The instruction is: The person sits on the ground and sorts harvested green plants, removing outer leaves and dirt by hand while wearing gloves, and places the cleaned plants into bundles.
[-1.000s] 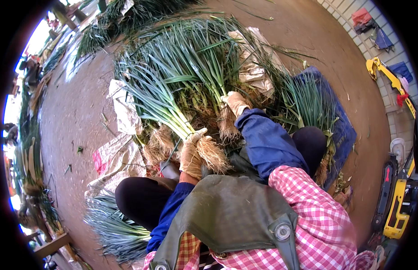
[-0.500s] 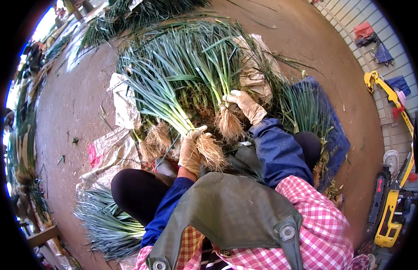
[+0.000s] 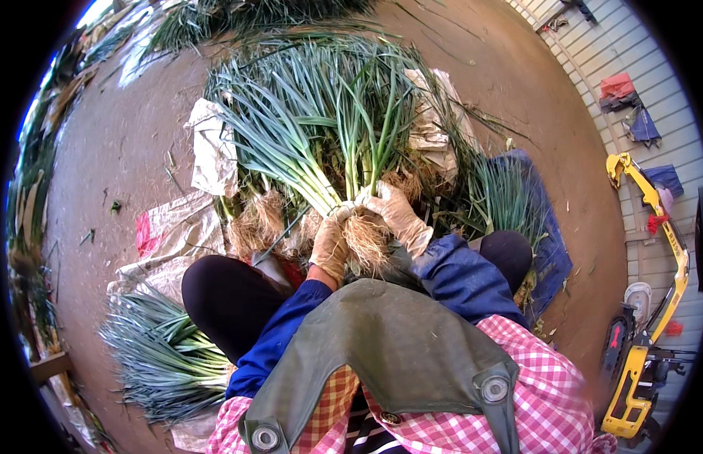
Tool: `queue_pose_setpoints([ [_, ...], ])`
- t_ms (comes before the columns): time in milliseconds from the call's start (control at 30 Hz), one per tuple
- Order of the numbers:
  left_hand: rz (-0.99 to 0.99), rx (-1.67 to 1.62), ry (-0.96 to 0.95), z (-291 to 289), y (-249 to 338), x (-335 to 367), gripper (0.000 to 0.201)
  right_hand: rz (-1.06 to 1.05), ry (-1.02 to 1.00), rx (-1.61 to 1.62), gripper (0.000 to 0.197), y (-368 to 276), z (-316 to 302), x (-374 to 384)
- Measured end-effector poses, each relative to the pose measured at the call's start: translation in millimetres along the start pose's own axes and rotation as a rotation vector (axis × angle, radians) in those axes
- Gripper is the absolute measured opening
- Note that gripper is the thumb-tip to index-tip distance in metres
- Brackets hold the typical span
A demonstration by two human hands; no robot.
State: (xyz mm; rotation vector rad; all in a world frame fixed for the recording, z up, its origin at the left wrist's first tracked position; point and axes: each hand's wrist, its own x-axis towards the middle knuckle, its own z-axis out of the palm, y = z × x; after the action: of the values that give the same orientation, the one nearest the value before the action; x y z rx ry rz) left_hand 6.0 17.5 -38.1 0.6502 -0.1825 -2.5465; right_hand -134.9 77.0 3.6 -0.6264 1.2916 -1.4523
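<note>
My gloved left hand (image 3: 331, 240) is closed around the stem bases of a bunch of green garlic (image 3: 310, 170), with long blue-green leaves and pale stems. My gloved right hand (image 3: 397, 214) grips more green garlic stalks (image 3: 366, 147) just above their roots. The two hands almost meet, and the bunches come together at the base, leaves fanning away from me. Tangled tan roots (image 3: 366, 244) hang below the hands. Beyond, a large heap of green garlic (image 3: 291, 83) lies spread on the ground. The fingertips are partly hidden among the stems.
Pale sacking (image 3: 211, 147) lies beside the heap, more sacking (image 3: 181, 234) near my left knee. Tied-looking green garlic (image 3: 166, 359) rests at lower left. At right, more stalks (image 3: 510, 193) lie on a blue sheet (image 3: 552, 250). A yellow toy-like excavator (image 3: 631, 386) stands by the wall.
My right hand has come lower and inward with its stalks, toward the left hand. The left hand has risen slightly, and the two separate bunches are now together at their bases.
</note>
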Motion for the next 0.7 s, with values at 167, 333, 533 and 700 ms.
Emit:
queue_pose_setpoints([
  [167,0.070,0.006,0.024,-2,-4,8,0.012,-0.003,0.164,-0.172,0.010,15,-2,-19],
  [333,0.059,-0.046,0.035,1,-8,10,0.018,0.077,0.402,-0.320,0.008,41,-30,-10],
  [533,0.137,-0.079,0.027,19,-7,-2,0.015,0.188,0.777,0.123,0.021,31,-123,-4],
  [700,0.094,-0.028,0.059,5,5,-8,0.015,0.219,0.408,-0.041,0.025,11,-37,15],
])
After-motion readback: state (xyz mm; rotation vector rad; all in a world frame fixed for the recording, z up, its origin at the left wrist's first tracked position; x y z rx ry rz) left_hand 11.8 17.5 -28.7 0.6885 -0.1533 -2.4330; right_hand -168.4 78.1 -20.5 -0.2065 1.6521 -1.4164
